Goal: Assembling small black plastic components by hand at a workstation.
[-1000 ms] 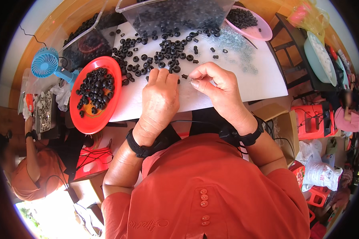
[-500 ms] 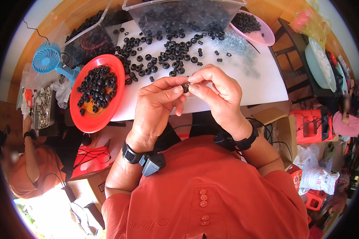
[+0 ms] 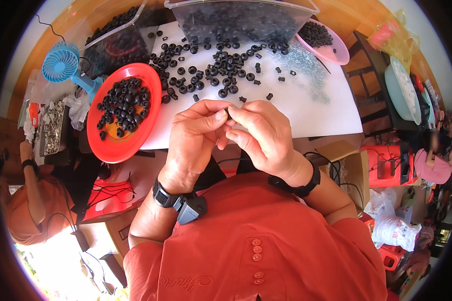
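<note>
Cursive lettering [image 3: 186, 283] on the red shirt [image 3: 316, 251]

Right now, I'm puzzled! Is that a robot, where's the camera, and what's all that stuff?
No robot here: just a person's two bare hands. A camera worn on the person's head looks down, and its wide lens bends things near the edge. The left hand pinches a small dark piece, mostly hidden by fingers. The right hand meets it there. Beyond, on the white tabletop, lie black pieces and a patch of tiny clear bits. The red plate on the left holds more black ones.
</note>
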Available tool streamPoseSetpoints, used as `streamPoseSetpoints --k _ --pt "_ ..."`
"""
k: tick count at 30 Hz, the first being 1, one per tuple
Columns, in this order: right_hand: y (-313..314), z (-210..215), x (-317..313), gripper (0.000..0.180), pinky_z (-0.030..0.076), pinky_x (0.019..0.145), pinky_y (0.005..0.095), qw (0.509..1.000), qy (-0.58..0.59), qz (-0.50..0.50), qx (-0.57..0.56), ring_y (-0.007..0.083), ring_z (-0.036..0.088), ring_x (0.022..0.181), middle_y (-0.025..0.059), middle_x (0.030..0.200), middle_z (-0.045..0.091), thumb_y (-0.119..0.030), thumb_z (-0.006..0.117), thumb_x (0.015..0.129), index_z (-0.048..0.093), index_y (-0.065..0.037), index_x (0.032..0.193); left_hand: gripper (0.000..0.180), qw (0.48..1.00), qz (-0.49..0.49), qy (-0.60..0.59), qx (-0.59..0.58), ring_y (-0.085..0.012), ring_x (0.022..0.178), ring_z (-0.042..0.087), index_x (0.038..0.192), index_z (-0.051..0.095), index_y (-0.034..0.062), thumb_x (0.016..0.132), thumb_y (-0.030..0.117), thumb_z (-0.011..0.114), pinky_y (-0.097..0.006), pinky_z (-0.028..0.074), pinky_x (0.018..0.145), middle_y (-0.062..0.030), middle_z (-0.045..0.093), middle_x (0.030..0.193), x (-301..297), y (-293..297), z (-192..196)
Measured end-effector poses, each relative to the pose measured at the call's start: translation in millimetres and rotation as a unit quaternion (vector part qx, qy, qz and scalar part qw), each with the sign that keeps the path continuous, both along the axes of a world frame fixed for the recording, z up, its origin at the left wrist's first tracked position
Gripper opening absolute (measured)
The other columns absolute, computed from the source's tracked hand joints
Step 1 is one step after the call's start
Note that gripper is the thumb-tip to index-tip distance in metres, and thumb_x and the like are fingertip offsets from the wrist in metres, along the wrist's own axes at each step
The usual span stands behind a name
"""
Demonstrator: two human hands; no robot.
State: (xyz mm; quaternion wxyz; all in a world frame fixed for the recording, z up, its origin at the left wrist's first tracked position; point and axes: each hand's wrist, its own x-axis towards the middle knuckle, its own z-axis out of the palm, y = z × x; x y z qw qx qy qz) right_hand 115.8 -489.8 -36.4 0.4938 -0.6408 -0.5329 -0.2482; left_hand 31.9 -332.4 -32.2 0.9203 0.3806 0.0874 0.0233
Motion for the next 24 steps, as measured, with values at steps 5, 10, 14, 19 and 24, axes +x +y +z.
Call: streamPoseSetpoints --k 5,10,14,19,24 --pt "-9.7 17.9 17.0 0.013 0.046 0.057 0.0381 0.991 0.105 -0.047 -0.062 0.0279 0.061 0.065 0.0101 0.075 0.06 -0.001 0.074 0.081 0.068 -0.005 0.091 0.02 0.999 0.027 -0.002 0.044 -0.0166 0.08 0.065 0.113 0.066 -0.0062 0.097 0.006 0.065 -0.027 0.05 0.06 -0.0129 0.07 0.099 -11.0 8.2 -5.8" --pt "-1.0 11.1 32.9 0.011 0.048 0.06 0.0386 0.957 -0.061 -0.202 -0.199 0.0271 0.063 0.071 0.0079 0.077 0.06 -0.003 0.071 0.074 0.065 -0.007 0.083 0.023 0.998 0.041 -0.013 0.038 -0.016 0.081 0.065 0.116 0.066 -0.0072 0.096 0.006 0.066 -0.027 0.052 0.062 -0.0136 0.07 0.099 -11.2 14.2 -5.8" --pt "10.0 -1.8 32.9 0.011 0.047 0.065 0.0378 0.917 -0.132 -0.241 -0.288 0.0255 0.062 0.076 0.0073 0.082 0.06 -0.005 0.069 0.069 0.065 -0.006 0.079 0.024 0.998 0.025 -0.026 0.054 -0.0161 0.081 0.065 0.117 0.066 -0.0072 0.096 0.005 0.066 -0.027 0.052 0.062 -0.0139 0.07 0.099 -11.6 11.0 -5.1" --pt "4.2 7.7 31.3 0.008 0.044 0.071 0.0383 0.915 -0.148 -0.217 -0.306 0.0257 0.06 0.081 0.0077 0.084 0.059 -0.007 0.068 0.072 0.066 -0.006 0.08 0.026 0.996 0.06 -0.044 0.056 -0.0164 0.081 0.065 0.119 0.066 -0.0075 0.096 0.004 0.066 -0.027 0.051 0.063 -0.0148 0.07 0.098 -17.9 18.4 -5.6" --pt "3.0 1.3 32.4 0.006 0.042 0.075 0.0388 0.912 -0.165 -0.207 -0.314 0.0256 0.059 0.085 0.0077 0.086 0.059 -0.008 0.066 0.075 0.067 -0.006 0.081 0.026 0.994 0.082 -0.048 0.054 -0.0166 0.081 0.064 0.12 0.066 -0.0076 0.097 0.004 0.065 -0.027 0.05 0.066 -0.0154 0.07 0.098 -5.0 12.0 3.7"
